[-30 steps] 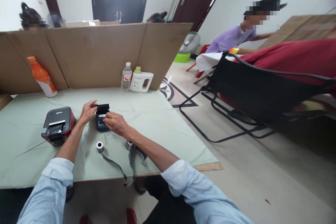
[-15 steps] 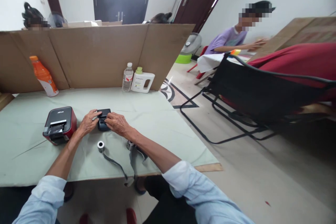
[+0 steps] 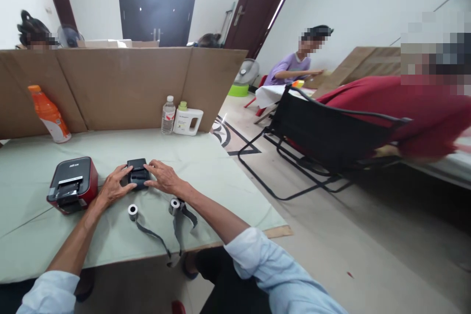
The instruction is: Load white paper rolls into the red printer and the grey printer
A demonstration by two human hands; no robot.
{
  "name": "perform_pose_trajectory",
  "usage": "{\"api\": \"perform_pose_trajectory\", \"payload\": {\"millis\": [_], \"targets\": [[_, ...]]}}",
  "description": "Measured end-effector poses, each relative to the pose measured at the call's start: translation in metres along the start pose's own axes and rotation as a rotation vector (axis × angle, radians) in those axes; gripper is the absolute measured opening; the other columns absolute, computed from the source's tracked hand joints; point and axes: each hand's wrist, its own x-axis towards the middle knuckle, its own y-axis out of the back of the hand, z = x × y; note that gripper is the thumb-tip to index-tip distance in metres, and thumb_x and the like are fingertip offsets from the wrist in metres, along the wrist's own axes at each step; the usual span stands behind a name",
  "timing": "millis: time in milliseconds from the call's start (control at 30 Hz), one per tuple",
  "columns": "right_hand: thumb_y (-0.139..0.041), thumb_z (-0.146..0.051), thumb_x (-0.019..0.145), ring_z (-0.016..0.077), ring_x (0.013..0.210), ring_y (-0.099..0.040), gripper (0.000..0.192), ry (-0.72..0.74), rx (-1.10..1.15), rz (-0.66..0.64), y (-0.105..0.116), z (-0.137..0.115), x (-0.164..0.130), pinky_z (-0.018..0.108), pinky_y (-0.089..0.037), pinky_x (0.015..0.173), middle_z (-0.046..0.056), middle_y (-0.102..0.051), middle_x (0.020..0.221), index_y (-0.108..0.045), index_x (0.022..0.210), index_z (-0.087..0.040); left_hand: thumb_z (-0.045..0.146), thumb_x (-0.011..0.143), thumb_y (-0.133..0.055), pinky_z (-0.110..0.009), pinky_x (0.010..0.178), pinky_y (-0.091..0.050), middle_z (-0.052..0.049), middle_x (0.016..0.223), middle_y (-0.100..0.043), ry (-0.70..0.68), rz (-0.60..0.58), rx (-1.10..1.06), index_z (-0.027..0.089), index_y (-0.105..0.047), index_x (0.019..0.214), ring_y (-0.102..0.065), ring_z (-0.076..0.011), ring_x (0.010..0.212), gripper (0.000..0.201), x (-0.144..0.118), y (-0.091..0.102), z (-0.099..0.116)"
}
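A small black printer (image 3: 137,173) with its lid down lies on the pale green tabletop (image 3: 206,167). My left hand (image 3: 112,187) presses against its left side and my right hand (image 3: 163,177) against its right side, so both hands hold it. Just in front of my hands lie two small paper rolls, the left roll (image 3: 132,211) and the right roll (image 3: 174,205), each with a grey strip trailing over the table's front edge. A red and black printer (image 3: 72,190) stands to the left of my left hand.
Cardboard screens (image 3: 121,86) wall the table's back. An orange bottle (image 3: 48,114), a water bottle (image 3: 168,115) and a white jug (image 3: 187,119) stand along them. A black folding chair (image 3: 324,137) and a person in red are to the right. Another person sits at a far table.
The small printer's lid, raised a second ago, is now down. My hands moved from its top to its two sides. The view shifted right.
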Motion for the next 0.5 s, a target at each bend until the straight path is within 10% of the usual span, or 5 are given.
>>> {"api": "perform_pose_trajectory", "payload": {"millis": [500], "targets": [[-0.073,-0.041,0.095,0.0258,0.118,-0.062,0.066,-0.02,0.059,-0.104,-0.009,0.011,-0.001,0.035,-0.053,0.092,0.014,-0.061,0.133,-0.048,0.153,-0.02,0.055,0.08,-0.078,-0.048,0.117,-0.047,-0.014,0.151,-0.056,0.017,0.011,0.048,0.023,-0.063,0.142,-0.059,-0.0339,0.136,0.071,-0.002,-0.006,0.005]]}}
